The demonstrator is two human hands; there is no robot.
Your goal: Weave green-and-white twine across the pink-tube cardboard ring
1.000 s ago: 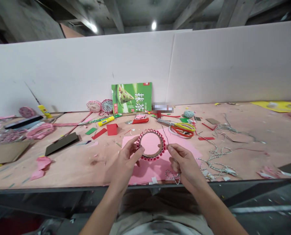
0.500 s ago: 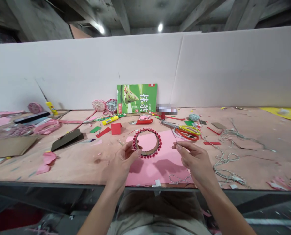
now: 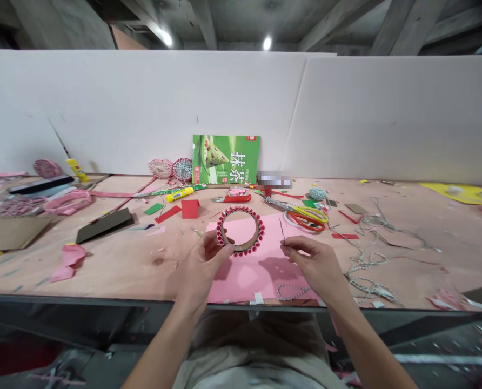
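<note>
A cardboard ring (image 3: pixel 247 248) edged with small pink-red paper rolls is pinched at its lower left by my left hand (image 3: pixel 206 259). The ring is held up above a pink sheet (image 3: pixel 241 278). To its right, my right hand (image 3: pixel 314 265) pinches a thin dark twisted string (image 3: pixel 282 229) between thumb and forefinger, its free end pointing up. The string and ring are apart. On the sheet near the table's front edge lies a loop of grey-white cord (image 3: pixel 292 292).
Behind the ring lie a red utility knife (image 3: pixel 238 199), a yellow glue stick (image 3: pixel 180 194) and scissors (image 3: pixel 308 217). A green printed package (image 3: pixel 227 160) leans on the white partition (image 3: pixel 144 108). Tangled cord (image 3: pixel 365 265) is at right; dark folded card (image 3: pixel 105 226) at left.
My right hand has moved slightly left with the string, whose free end now stands more upright. My left hand still holds the ring. The whole view has shifted a little.
</note>
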